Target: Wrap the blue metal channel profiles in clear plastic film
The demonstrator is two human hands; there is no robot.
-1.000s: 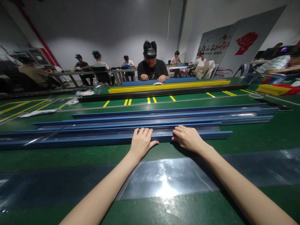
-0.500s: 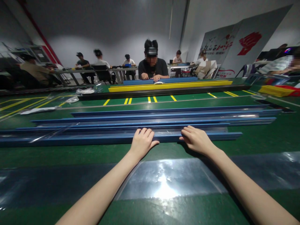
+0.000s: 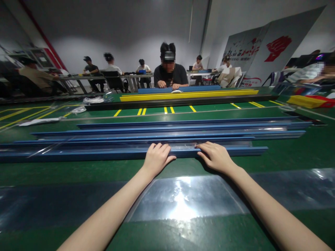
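Observation:
A long blue channel strip [image 3: 91,155] with a clear film inside lies across the table in front of me. My left hand [image 3: 157,157] is closed over its near wall, fingers bent inside and thumb along the front edge. Further right, my right hand [image 3: 214,157] straddles the same wall. Its forefinger reaches into the channel while its thumb stays on the near side; the other fingertips are partly hidden. Several similar blue channel strips [image 3: 167,127] lie parallel just behind.
A wide clear plastic sheet [image 3: 180,198] lies under my forearms on the green table [image 3: 183,235]. Beyond are a black strip [image 3: 188,101], a yellow strip [image 3: 188,94] and a co-worker [image 3: 170,71] handling another blue strip. A yellow tray [image 3: 306,101] stands at the right.
My right hand has shifted slightly left along the channel, and its fingers have stretched further into it. My left hand keeps its place on the strip. The view has shifted slightly.

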